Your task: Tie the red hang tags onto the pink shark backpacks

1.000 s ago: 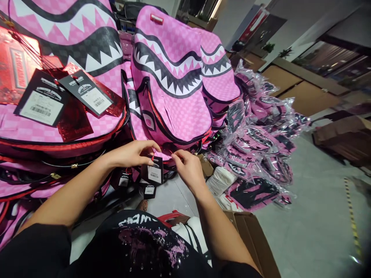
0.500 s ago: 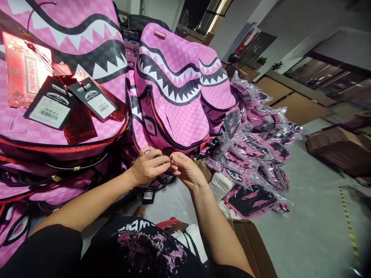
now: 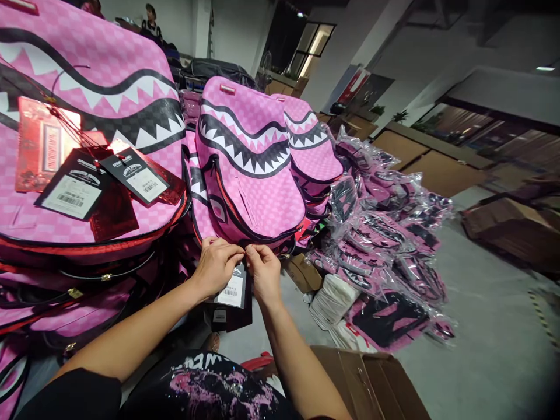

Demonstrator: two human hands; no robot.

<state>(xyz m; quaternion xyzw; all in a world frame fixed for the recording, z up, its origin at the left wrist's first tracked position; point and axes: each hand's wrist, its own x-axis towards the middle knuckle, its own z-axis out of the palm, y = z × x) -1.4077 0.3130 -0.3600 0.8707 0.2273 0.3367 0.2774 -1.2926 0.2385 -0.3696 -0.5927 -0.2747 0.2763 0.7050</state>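
Pink backpacks with black-and-white shark-mouth prints fill the left and middle. My left hand (image 3: 215, 265) and my right hand (image 3: 263, 271) meet fingertip to fingertip at the lower edge of the middle backpack (image 3: 262, 198). Both are pinched closed on something too small to make out. Just below the fingertips hangs a black tag with a white barcode label (image 3: 233, 290), with more dark tags behind it. Other black tags (image 3: 74, 189) and shiny red ones lie on the large backpack (image 3: 144, 111) at the left.
Plastic-wrapped pink bags (image 3: 376, 233) are heaped on the floor at the right. Nearer stand a white bundle (image 3: 335, 298) and an open brown carton (image 3: 376, 379). Another carton (image 3: 510, 227) is at the far right. A person (image 3: 151, 22) is in the background.
The view has shifted, so the backpacks appear lower. My fingertips stay together, now slightly lower and further left, and the barcode tag shows clearly beneath them.
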